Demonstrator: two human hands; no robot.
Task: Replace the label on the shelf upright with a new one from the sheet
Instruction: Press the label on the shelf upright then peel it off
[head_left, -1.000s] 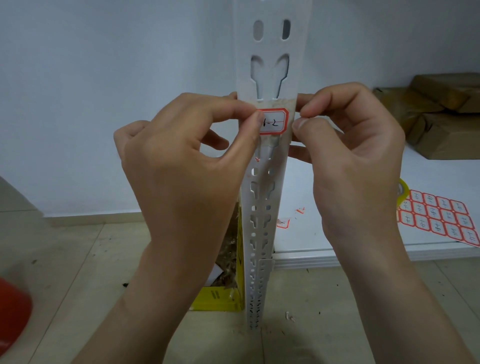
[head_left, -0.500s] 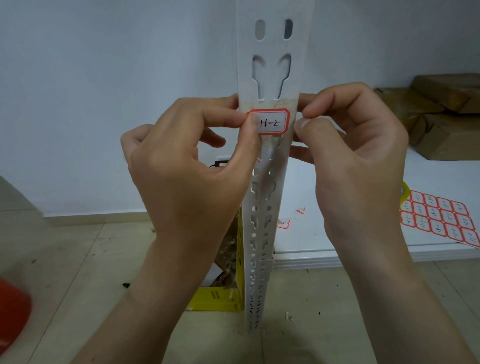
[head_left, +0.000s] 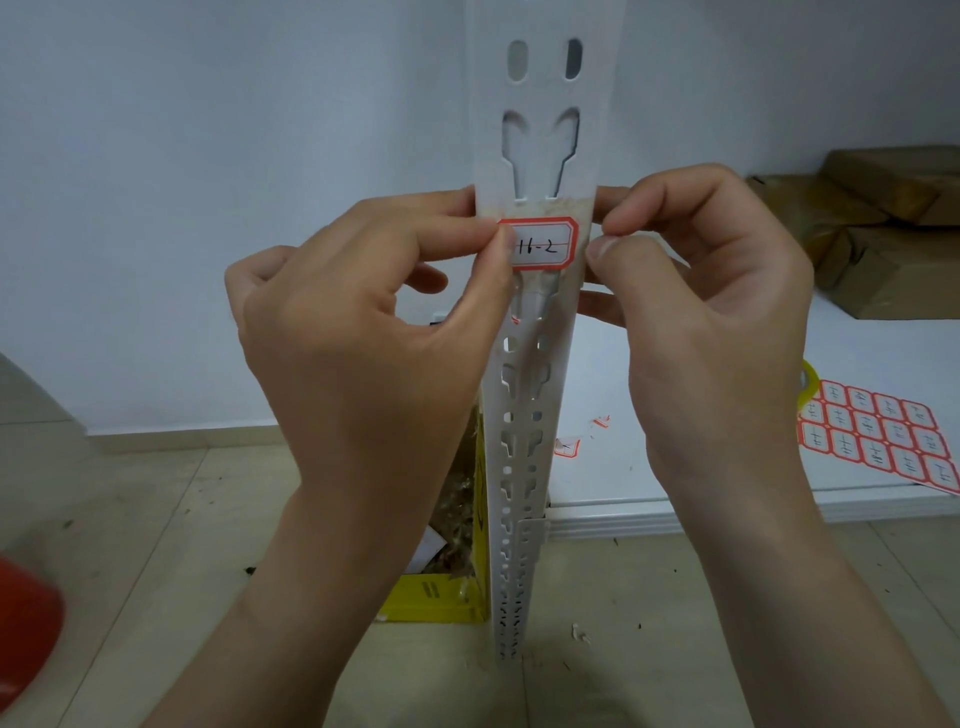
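1. At the near left edge, one blurred red object (head_left: 26, 613) lies on the tiled floor.
2. One left hand (head_left: 374, 322), its fingers curled, pinches the left end of the single red-bordered white paper label (head_left: 543, 244) between thumb tip and forefinger. A second ago the thumb hid half the writing; now "11-2" shows almost whole.
3. One yellow box (head_left: 441, 597) stands behind that wrist.
4. One white perforated metal shelf upright (head_left: 535, 130) rises mid-scene, with the label stuck across its face below the large slots.
5. One right hand (head_left: 711, 312), placed as before, is curled. It grips the upright's right edge, with thumb and forefinger tips just beside the label.
6. To the right, the white shelf board (head_left: 649, 467) holds two torn label scraps (head_left: 566, 446). It also holds one sheet (head_left: 878, 436) of red-bordered labels, one yellow tape roll (head_left: 808, 384) and, farther off, stacked brown parcels (head_left: 883, 234).
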